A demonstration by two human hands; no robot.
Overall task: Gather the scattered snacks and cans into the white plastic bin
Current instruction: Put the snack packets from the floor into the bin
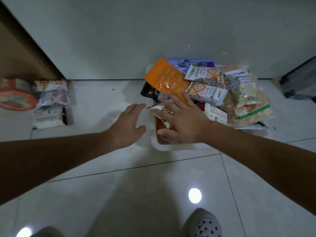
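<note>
White plastic bin [171, 147] is mostly hidden under snacks [205, 93] and right hand [181, 124].

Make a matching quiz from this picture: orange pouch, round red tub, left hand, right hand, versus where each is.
1 orange pouch
2 round red tub
3 left hand
4 right hand

A on the floor, far left
B spread over packets inside the white bin
C lying atop the bin's pile
D open beside the bin, holding nothing

Pairs: 1-C, 2-A, 3-D, 4-B
</note>
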